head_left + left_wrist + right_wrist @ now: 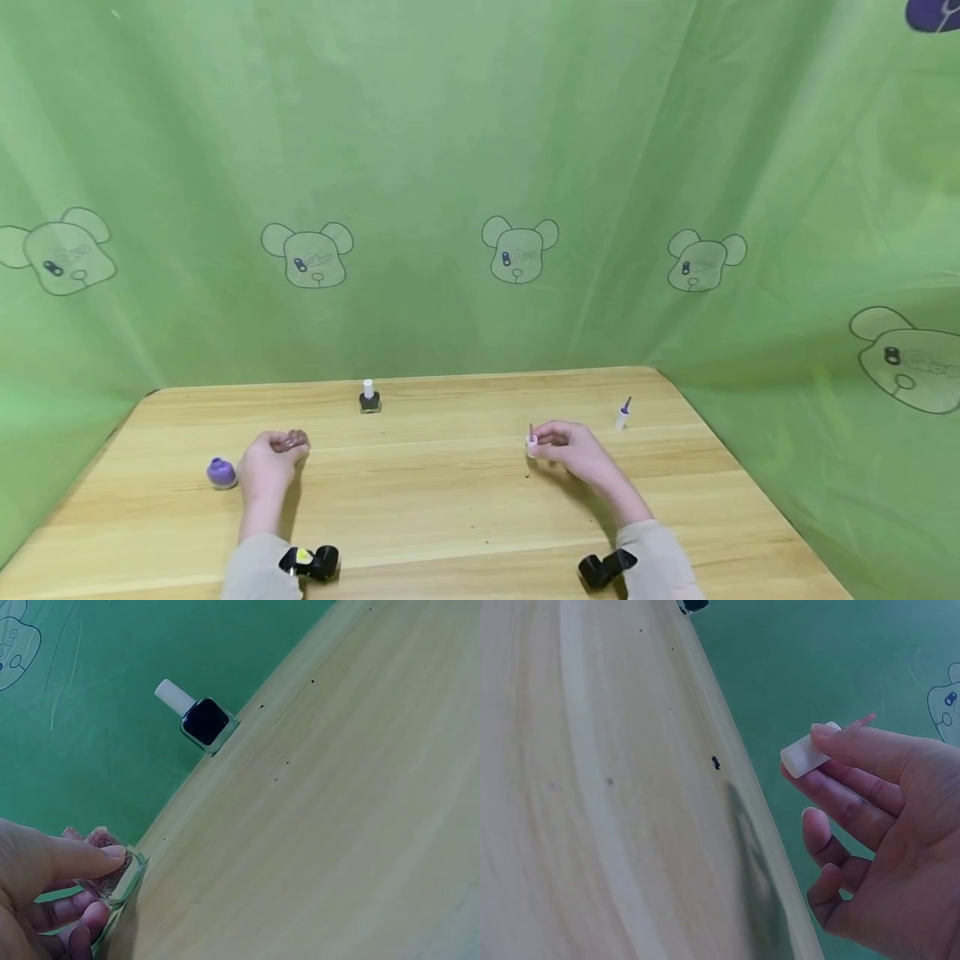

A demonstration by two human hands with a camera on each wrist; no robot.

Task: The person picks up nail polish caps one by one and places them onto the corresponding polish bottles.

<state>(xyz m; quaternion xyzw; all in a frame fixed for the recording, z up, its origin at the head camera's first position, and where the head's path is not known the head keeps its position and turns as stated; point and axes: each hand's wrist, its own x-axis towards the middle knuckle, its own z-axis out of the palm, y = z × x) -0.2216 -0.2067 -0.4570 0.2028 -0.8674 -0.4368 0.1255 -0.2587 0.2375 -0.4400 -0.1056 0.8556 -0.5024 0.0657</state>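
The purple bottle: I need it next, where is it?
In the head view the purple bottle stands on the table's left side, just outside the left hand.

Small square glass bottle (pixel 112 871) of pink glitter polish, uncapped, upright on the wooden top, pinched between thumb and fingers of the left hand (pixel 272 461). White cap (pixel 806 754) with its pink-tipped brush pointing up, off the bottle, pinched at the fingertips of the right hand (pixel 573 452), well apart from the bottle.
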